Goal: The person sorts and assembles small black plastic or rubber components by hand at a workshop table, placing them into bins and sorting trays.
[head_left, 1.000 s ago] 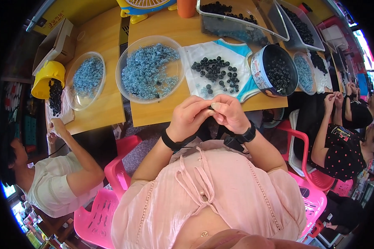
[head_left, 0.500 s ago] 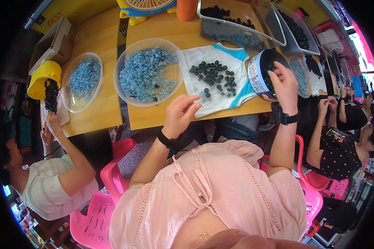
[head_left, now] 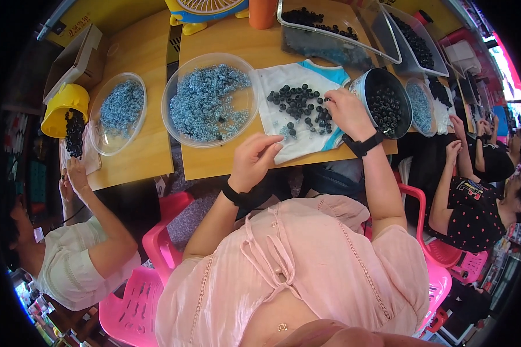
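A white cloth with bright blue trim lies in front of me, with a cluster of black beads and a few clear bluish pieces on it. My right hand is over the cloth's right side, fingertips pinched together at the edge of the bead cluster. Whatever is between them is too small to make out. By the cloth's lower left edge is my left hand, thumb and fingers closed together, their contents hidden. Right of the cloth stands a round tub holding many black beads.
A clear round tray of pale blue beads stands left of the cloth. Behind are clear plastic bins with black beads and a yellow-blue fan. People work on both sides; a yellow bucket is at far left.
My right hand has left the tub of black beads and moved left over the cloth, uncovering the tub's contents. My left hand has stayed nearly in place.
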`<state>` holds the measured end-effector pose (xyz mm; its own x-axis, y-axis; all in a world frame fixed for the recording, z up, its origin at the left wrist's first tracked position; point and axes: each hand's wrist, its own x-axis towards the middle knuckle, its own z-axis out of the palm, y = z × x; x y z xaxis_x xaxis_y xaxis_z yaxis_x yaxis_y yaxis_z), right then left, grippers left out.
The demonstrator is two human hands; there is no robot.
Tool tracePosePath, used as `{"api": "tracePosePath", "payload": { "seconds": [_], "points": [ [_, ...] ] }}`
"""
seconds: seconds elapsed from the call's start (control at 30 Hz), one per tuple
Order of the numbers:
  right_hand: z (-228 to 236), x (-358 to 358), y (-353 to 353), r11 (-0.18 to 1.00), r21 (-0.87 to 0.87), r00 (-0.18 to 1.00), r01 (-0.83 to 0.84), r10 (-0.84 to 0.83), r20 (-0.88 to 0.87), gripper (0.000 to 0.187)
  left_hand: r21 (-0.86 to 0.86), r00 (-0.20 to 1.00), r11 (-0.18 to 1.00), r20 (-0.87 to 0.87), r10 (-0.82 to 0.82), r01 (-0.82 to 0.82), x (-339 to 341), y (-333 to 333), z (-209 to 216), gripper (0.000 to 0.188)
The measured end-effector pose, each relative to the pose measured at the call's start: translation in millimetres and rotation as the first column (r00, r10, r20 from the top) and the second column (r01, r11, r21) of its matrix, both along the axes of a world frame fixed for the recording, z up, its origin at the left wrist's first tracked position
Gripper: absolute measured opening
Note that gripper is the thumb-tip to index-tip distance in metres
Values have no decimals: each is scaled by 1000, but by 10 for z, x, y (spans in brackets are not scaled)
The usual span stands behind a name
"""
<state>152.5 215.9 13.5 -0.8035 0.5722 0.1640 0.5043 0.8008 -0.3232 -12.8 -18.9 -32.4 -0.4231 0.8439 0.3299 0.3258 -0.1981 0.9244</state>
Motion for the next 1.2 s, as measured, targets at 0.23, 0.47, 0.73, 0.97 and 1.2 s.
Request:
{"api": "tracePosePath", "payload": {
  "seconds": [0.23, 0.47, 0.73, 0.97, 1.2],
  "points": [
    [293, -121, -805, 862, -337, 893, -378, 242, -381, 22, -88, 991, 995, 133, -28, 40, 30, 13, 47, 17],
    [152, -212, -1060, 863, -259, 840, -433, 282, -464, 24, -110, 692, 933, 701, -173, 343, -49, -74, 9, 23],
    [150, 95, -624, 956, -287, 927, -51, -62, -370, 16, -73, 601, 953, 789, -124, 293, -94, -101, -49, 24],
    [-7, 212, -730, 964, -245, 970, -100, 40, -241, 9, -77, 624, 952, 770, -133, 297, -79, -81, -35, 25],
    [-56, 126, -771, 983, -122, 975, -139, 114, -191, 13, -75, 698, 962, 703, -136, 263, -29, -90, -51, 25]
  ]
}}
